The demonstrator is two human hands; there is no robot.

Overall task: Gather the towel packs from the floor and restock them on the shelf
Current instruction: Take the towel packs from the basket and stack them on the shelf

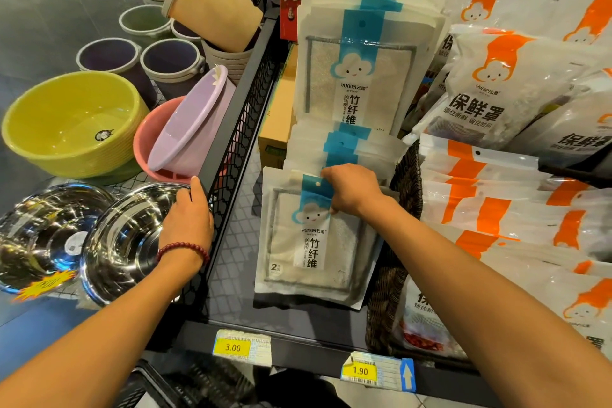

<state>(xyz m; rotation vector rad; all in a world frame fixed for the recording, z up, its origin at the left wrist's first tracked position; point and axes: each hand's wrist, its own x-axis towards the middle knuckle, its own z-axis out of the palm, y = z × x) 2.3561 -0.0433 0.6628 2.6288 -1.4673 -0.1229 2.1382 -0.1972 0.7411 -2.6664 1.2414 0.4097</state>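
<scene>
Store shelf (231, 275), black metal with a diamond-pattern base; a black mesh divider (228, 156) fences its left side. Yellow price tags on the front edge: "3.00" (233, 347) and "1.90" (361, 371), the latter with a blue up-arrow.

Front towel pack (311, 242) stands tilted on the shelf base, leaning back against the row of towel packs (351, 142) behind it. White pouch, blue strip, cloud-face logo, reads "yunlei云蕾", "竹纤维", and "2" at lower left. A taller stack (361, 76) with the same print sits further back.

Right hand (352, 189) pinches the front pack's top edge at the blue strip, fingers curled over it. Left hand (188, 215) grips the divider's top rail, thumb on top, fingers wrapped. Red bead bracelet (182, 247) on that wrist.

Right of the towels: dark wicker basket (390, 275) touching the front pack, holding orange-striped packs (496, 83), same yunlei cloud logo, reading "保鲜罩" and "锁住新鲜 留住时间".

Left of the divider: two steel bowls (122, 242), one with an orange starburst sticker, text unreadable. Yellow basins (73, 122) stacked, a lilac basin (192, 122) tilted inside a pink basin (149, 142), and buckets (172, 63) behind. Cardboard box (278, 116) sits just left of the towel stack.
</scene>
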